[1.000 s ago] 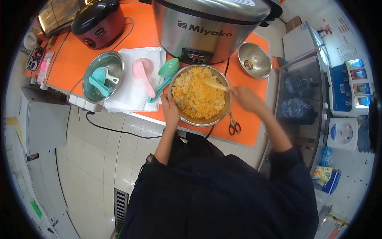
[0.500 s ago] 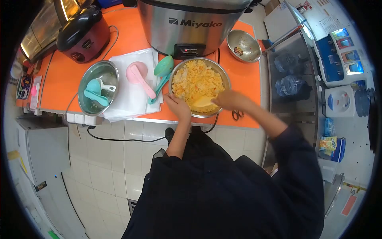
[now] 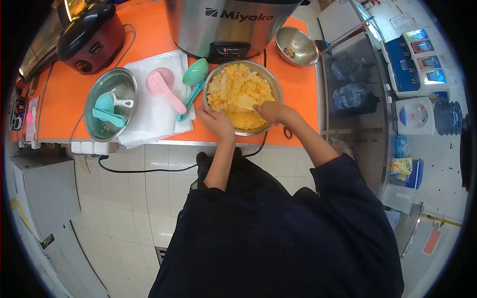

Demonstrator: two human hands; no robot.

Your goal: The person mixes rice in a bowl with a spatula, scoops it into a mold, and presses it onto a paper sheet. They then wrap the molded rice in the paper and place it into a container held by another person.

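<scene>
A metal bowl (image 3: pixel 278 94) of yellow rice (image 3: pixel 238 82) stands near the front edge of the orange table. My left hand (image 3: pixel 217 123) grips the bowl's rim at its lower left. In my right hand (image 3: pixel 272 112) is a pale yellow paddle (image 3: pixel 246 102), its blade in the rice. Just left of the bowl are a green ladle (image 3: pixel 195 72) and a pink ladle (image 3: pixel 166 89), the pink one lying on white sheets (image 3: pixel 144 121).
Behind the bowl stands a large Miyako cooker (image 3: pixel 218 30). A metal bowl (image 3: pixel 130 82) with teal and white scoops is at the left, near a dark red cooker (image 3: pixel 94 44). Another metal bowl (image 3: pixel 304 47) sits back right. Scissors (image 3: pixel 287 132) lie near the front edge.
The paddle has moved up and left within the rice, with my right hand following. The whole view has shifted slightly, and my left hand remains at the rim.
</scene>
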